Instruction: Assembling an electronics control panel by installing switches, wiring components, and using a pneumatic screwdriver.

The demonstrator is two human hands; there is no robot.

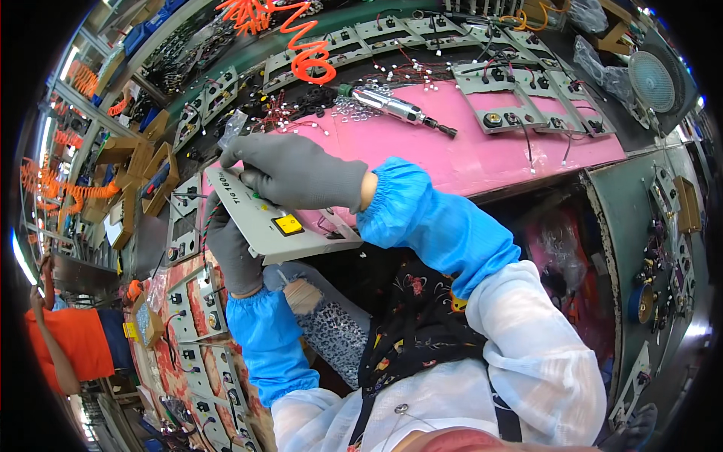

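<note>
A grey metal front panel (pixel 254 224) with a yellow rocker switch (pixel 288 224) is held tilted above my lap, at the pink sheet's near edge. My left hand (pixel 232 248), in a grey glove, grips it from behind and below; its fingertips are hidden by the panel. Over the panel's face reaches my right hand (pixel 305 172), also gloved in grey. Its fingers are bent and drawn together by the far edge, and whatever they may pinch is hidden. Twisted red and green wires (pixel 208 218) run beside my left fingers.
On the pink sheet (pixel 361 143) lies a power screwdriver (pixel 395 107), near loose washers (pixel 354 109) and white-tipped wires (pixel 290 124). More grey panels (pixel 497 98) stand at the back right. An orange coiled hose (pixel 310 64) hangs overhead. A person in orange (pixel 71 339) is at far left.
</note>
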